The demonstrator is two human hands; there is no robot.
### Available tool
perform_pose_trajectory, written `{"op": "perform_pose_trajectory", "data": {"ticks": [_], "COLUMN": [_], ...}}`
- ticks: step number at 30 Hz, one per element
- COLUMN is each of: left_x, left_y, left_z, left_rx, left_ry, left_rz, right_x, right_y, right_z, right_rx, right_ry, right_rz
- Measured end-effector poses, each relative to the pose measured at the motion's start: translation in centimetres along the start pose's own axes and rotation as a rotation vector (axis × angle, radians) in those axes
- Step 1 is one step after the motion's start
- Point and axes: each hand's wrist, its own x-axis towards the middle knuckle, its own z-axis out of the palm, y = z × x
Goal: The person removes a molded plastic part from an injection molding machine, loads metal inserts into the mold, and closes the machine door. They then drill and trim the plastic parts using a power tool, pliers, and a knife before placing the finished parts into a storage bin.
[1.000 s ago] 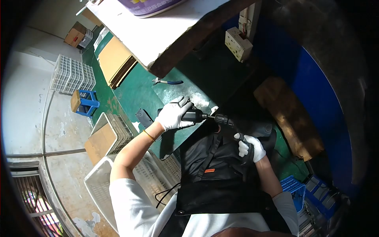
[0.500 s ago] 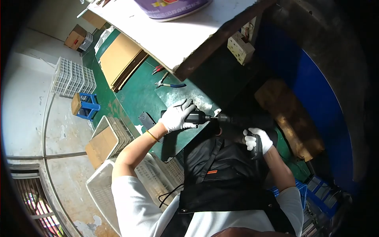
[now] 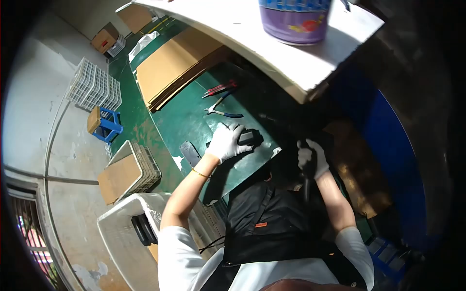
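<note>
My left hand (image 3: 224,145), in a white glove, is closed around a black block-shaped part (image 3: 247,137) above the green table (image 3: 177,123). Most of that part is hidden by my fingers. To the right, in deep shadow, my gloved right hand (image 3: 316,159) wraps around the handle of a black power drill (image 3: 306,186); its body and tip are hard to make out. Beside my left wrist lies a flat dark plate with small holes (image 3: 190,154). Beyond my left hand are diagonal pliers (image 3: 224,113) and a red-handled tool (image 3: 221,88).
A raised white board (image 3: 233,23) overhangs the table, bearing a purple bucket (image 3: 293,29). Flat cardboard (image 3: 170,60) is stacked at the far left. On the floor stand a blue stool (image 3: 109,127) and white crates (image 3: 99,87). A translucent bin (image 3: 114,242) holds black parts (image 3: 144,229).
The drill, whose bit met the end of the black part, has come away from it into shadow. My left hand has turned the part slightly. The view has shifted, showing more of the bucket.
</note>
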Motion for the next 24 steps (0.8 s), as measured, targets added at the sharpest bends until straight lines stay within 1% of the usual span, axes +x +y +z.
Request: {"op": "perform_pose_trajectory", "data": {"ticks": [1, 2, 5, 6, 8, 9, 10, 12, 13, 15, 16, 17, 18, 20, 22, 23, 24], "left_x": [-0.1, -0.5, -2.7, -3.5, -5.7, -6.6, -7.4, -8.7, -9.4, -11.1, -11.6, -12.2, -12.7, -13.5, -14.0, -14.3, -14.6], "left_y": [0.0, 0.2, 0.9, 0.2, -1.4, -1.3, -1.1, -0.9, -0.7, -0.1, -0.1, -0.5, -1.0, -2.0, -1.5, -1.2, -1.3], "left_z": [-0.5, -1.2, -2.6, -2.1, -0.6, -0.6, -0.9, -1.8, -1.9, -1.5, -1.2, -0.6, 0.3, 1.6, 0.2, -0.9, -1.5], "left_rx": [0.001, 0.003, -0.529, -0.529, -1.574, -1.579, -1.864, -2.431, -2.433, -2.494, -2.519, -2.521, -2.525, -2.525, -2.526, -2.525, -2.523], "left_ry": [0.013, 0.022, 0.349, 0.358, 0.578, 0.579, 0.652, 0.79, 0.794, 0.795, 0.796, 0.799, 0.753, 0.664, 0.676, 0.674, 0.67], "left_rz": [-0.073, -0.087, -0.411, -0.417, -0.52, -0.522, -0.537, -0.53, -0.52, -0.305, -0.195, -0.195, -0.266, -0.394, -0.354, -0.326, -0.303], "right_x": [2.0, 3.9, 8.2, 8.9, 9.5, 9.6, 9.4, 8.5, 7.8, 6.2, 6.5, 7.2, 8.8, 15.3, 21.2, 23.2, 25.0], "right_y": [-0.5, -1.0, -1.6, -1.5, -1.1, -0.9, -0.5, 0.9, 2.3, 5.7, 6.4, 7.2, 7.7, 6.8, 6.7, 6.5, 6.4], "right_z": [0.9, 1.5, 2.4, 2.8, 3.2, 3.4, 3.4, 3.0, 3.0, 4.3, 7.0, 10.6, 13.1, 15.7, 17.5, 18.1, 18.6], "right_rx": [-0.11, -0.12, -0.164, -0.172, -0.304, -0.369, -0.375, -0.758, -0.764, -2.023, -2.025, -2.138, -2.221, -2.776, -3.207, -3.212, -3.323], "right_ry": [0.001, -0.003, 0.055, 0.052, 0.124, 0.163, 0.167, 0.429, 0.425, 0.671, 0.668, 0.413, 0.158, 0.025, 0.034, 0.017, -0.073], "right_rz": [-0.066, -0.053, -0.144, -0.137, -0.203, -0.24, -0.24, -0.459, -0.463, -1.185, -1.187, -1.033, -0.864, -0.766, -0.42, -0.426, -0.356]}}
